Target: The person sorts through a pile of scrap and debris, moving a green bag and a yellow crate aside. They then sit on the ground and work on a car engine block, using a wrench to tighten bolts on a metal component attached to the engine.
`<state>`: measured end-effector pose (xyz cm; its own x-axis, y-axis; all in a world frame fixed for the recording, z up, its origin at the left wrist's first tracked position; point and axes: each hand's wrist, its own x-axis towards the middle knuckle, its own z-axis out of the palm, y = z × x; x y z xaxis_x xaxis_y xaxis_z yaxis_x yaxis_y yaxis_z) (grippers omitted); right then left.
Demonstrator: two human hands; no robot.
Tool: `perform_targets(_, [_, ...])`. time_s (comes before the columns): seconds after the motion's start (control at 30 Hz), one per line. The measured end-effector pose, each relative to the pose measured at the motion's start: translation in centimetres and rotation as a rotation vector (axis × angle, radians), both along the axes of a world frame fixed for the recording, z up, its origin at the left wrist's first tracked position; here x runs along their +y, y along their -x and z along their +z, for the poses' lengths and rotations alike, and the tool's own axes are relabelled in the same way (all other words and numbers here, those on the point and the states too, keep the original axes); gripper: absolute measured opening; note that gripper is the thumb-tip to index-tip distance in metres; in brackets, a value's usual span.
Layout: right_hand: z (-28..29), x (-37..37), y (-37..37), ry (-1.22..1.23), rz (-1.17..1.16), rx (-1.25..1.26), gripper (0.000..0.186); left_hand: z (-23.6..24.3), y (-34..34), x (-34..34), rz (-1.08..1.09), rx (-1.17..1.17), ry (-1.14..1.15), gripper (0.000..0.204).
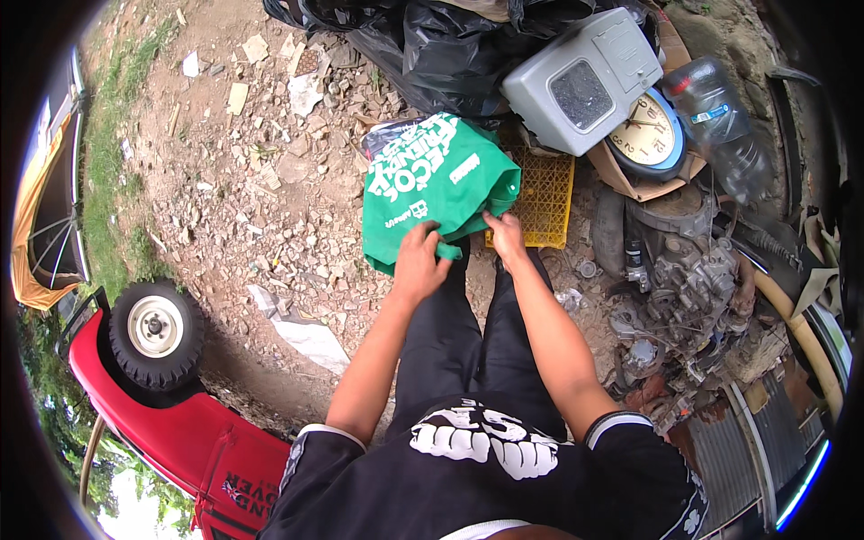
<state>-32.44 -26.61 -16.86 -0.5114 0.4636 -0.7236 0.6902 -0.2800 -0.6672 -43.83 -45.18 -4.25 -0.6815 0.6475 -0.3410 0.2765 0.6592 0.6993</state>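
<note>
As the head view looks straight down, here's the green bag (450,193), out in front of the person's legs, white-printed face up! The left hand (423,263) has its fingers curled on the near edge, beside a rolled green strip; the right hand (507,239) pinches the near right corner, thumb uppermost. Which way does it point? The print slants, climbing toward the far right; the cloth is so rumpled that its long axis is hard to call, though it seems to run away from the body, far end leaning right. Just beyond its right side sits a yellow crate (546,202), a grey box (583,81) above that, black bags (450,54) behind.
</note>
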Motion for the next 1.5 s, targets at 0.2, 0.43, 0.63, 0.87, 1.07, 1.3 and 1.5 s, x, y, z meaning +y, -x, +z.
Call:
perform_targets(0.2, [5.8, -4.1, -0.4, 0.537, -0.364, 0.052, 0.018, -1.7, -5.9, -2.6, 0.298, 0.107, 0.136, 0.034])
perform_targets(0.43, [7.0, -2.3, 2.1, 0.416, -0.522, 0.054, 0.017, -0.5, 4.6, -4.0, 0.318, 0.087, 0.001, 0.029])
perform_targets(0.63, [7.4, -7.2, 7.6, 0.41, -0.191, 0.321, 0.03, -1.4, 4.5, -3.5, -0.056, 0.162, 0.334, 0.042])
perform_targets(0.87, [9.5, -10.1, 16.2, 0.535, -0.134, 0.605, 0.035, -3.3, 10.7, -8.4, 0.419, 0.328, 0.246, 0.045])
perform_targets(1.07, [12.3, -6.9, 17.1, 0.434, -0.1, 0.558, 0.033, -1.9, 18.5, -8.2, 1.251, -0.397, -0.445, 0.021])
perform_targets(1.3, [5.7, -3.6, 7.5, 0.404, -0.375, 0.189, 0.028, -0.6, 26.2, -4.7, 1.427, -0.383, -0.585, 0.028])
perform_targets(1.5, [3.9, -5.2, 1.4, 0.386, -0.432, -0.059, 0.025, -8.2, 31.3, -6.4, 1.263, -0.473, -0.318, 0.03])
